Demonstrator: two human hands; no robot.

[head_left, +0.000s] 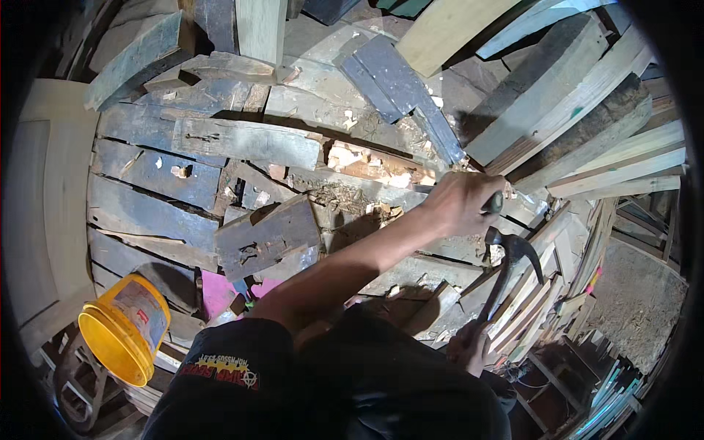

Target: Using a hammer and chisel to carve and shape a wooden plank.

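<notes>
Materials noted first: the floor (158, 213) is formed of worn, grey-blue planks with dark gaps between them, and wood chips (345, 196) are scattered over it, some curled, some flaky. A beam (246, 143) with a grey, weathered face and one ragged, cracked end is laid across the planks; in line with it, a strip (374, 165) of pale, rough, freshly splintered wood is exposed. Whether the two are one piece cannot be told. A dark, flat block (268, 235) with a gouged face is seen nearer the body. A chisel (493, 203) is gripped in the left hand (462, 202), the fingers closed round it; the rounded, dark green butt is left showing, and a short length of grey metal is seen on the opposite side, at the right end of the splintered strip. That strip is thus placed just left of the left hand. A hammer (507, 270) with a dark, curved claw is held by its handle in the right hand (469, 346), which is closed. The striking face is positioned just beside the chisel's butt, apart from it. A yellow plastic bucket (143, 297) is tilted at far left.
</notes>
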